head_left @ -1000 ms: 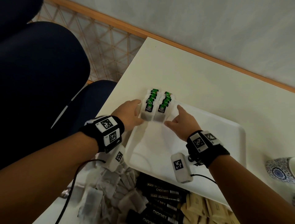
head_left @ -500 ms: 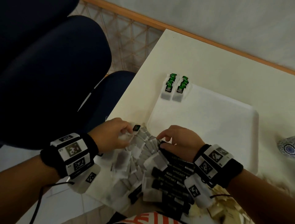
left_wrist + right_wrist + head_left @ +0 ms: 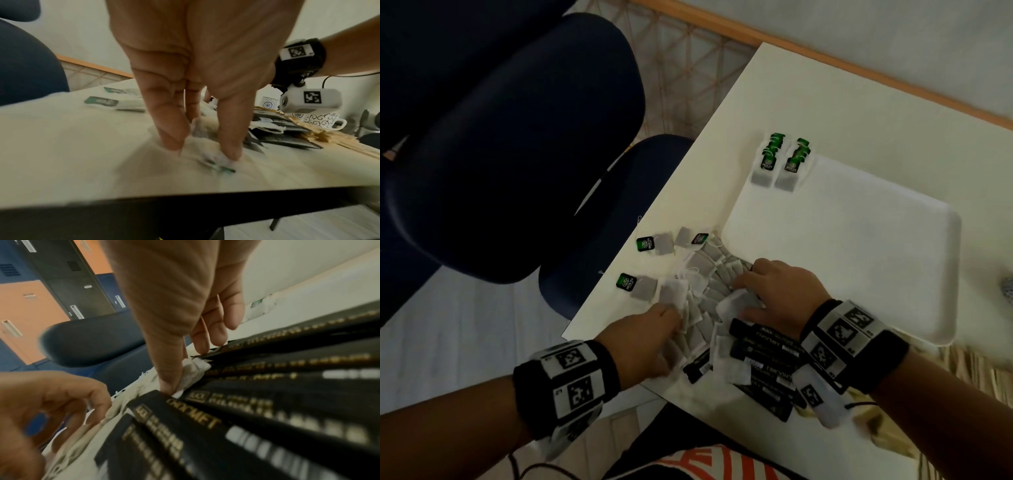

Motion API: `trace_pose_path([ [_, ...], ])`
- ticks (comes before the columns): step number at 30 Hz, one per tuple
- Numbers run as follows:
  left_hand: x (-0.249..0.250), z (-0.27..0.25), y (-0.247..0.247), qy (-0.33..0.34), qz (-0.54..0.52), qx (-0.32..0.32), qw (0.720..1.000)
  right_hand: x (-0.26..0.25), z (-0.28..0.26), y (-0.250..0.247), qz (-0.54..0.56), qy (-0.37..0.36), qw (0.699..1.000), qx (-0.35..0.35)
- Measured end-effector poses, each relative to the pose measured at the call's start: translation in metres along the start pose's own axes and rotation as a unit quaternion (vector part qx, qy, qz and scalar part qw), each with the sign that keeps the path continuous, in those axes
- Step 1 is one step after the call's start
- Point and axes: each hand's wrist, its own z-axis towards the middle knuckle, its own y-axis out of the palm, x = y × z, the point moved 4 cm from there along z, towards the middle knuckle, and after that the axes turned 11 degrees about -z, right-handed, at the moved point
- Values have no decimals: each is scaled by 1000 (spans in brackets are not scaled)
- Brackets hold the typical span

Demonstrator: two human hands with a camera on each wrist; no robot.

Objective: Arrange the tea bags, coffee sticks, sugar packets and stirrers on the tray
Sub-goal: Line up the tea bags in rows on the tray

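Note:
A white tray (image 3: 859, 260) lies on the table, with two neat rows of green-tagged tea bags (image 3: 780, 164) at its far left corner. Near the table's front edge, a heap of loose tea bags (image 3: 709, 274) lies beside black coffee sticks (image 3: 767, 356). My left hand (image 3: 671, 318) reaches into the heap's near side. Its thumb and fingers (image 3: 172, 142) pinch down on a tea bag (image 3: 211, 155). My right hand (image 3: 746, 291) is on the heap's right side, and its thumb (image 3: 170, 379) holds a crumpled tea bag (image 3: 195, 368) against the fingers above the coffee sticks (image 3: 267, 386).
Tan sugar packets and stirrers (image 3: 969, 363) lie right of the coffee sticks. Three tagged tea bags (image 3: 654, 243) lie spread left of the heap, close to the table's left edge. Dark blue chairs (image 3: 517, 154) stand beyond that edge. Patterned cups (image 3: 320, 121) sit at the far right.
Both hands left the tea bag rows on the tray and came back to the loose heap. Tagged tea bags now lie spread out left of it.

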Motion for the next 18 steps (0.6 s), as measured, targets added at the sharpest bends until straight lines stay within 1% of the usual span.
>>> trace_pose_path([
  [2,2,2,2,-8,-27,8,1000,-2,2,0,-29,-10,1000,3],
  [4,6,3,4,-7,-42,11,999,-2,3,0,-27,-12,1000,7],
  [9,17,5,2,-17,13,17,1000,6,3,-2,32,-3,999,15],
  [11,21,4,-4,-11,24,26,999,10,2,-4,69,0,997,32],
  [15,26,-5,-27,-18,-12,69,997,18,-4,-12,151,14,986,74],
  [18,23,-7,-52,-40,-41,127,990,21,-7,-18,208,21,974,83],
])
